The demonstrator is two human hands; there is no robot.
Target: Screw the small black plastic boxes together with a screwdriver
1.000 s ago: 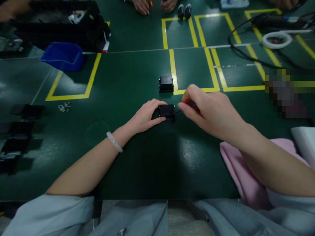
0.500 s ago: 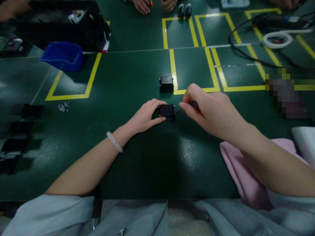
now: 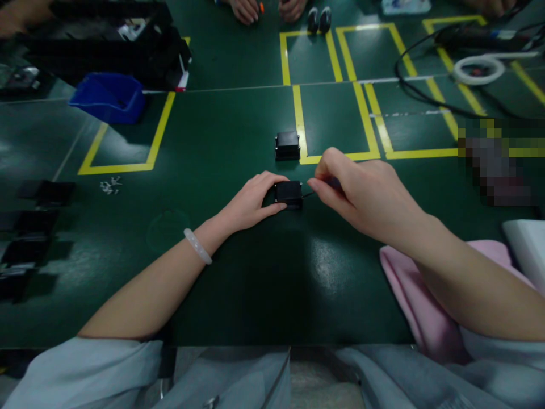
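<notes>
A small black box (image 3: 290, 193) lies on the green table with metal screws showing at its side edges. My left hand (image 3: 253, 203) grips its left end between thumb and fingers. My right hand (image 3: 360, 190) is closed around a screwdriver (image 3: 309, 194). The thin dark shaft points left and meets the box's right side; the handle is mostly hidden in my fingers. Just beyond stands a second black box (image 3: 288, 145) with screws at its sides. A small pile of loose screws (image 3: 111, 186) lies to the left.
Several dark parts (image 3: 29, 250) lie along the left edge. A blue bin (image 3: 108, 97) stands before a large black crate (image 3: 106, 45). A pink cloth (image 3: 409, 272) is under my right forearm. Cables (image 3: 409, 85) lie far right. Another person's hands (image 3: 247, 10) rest across the table.
Almost nothing differs. Both hands, the black box and the screwdriver keep their places, with only a very slight shift of the view.
</notes>
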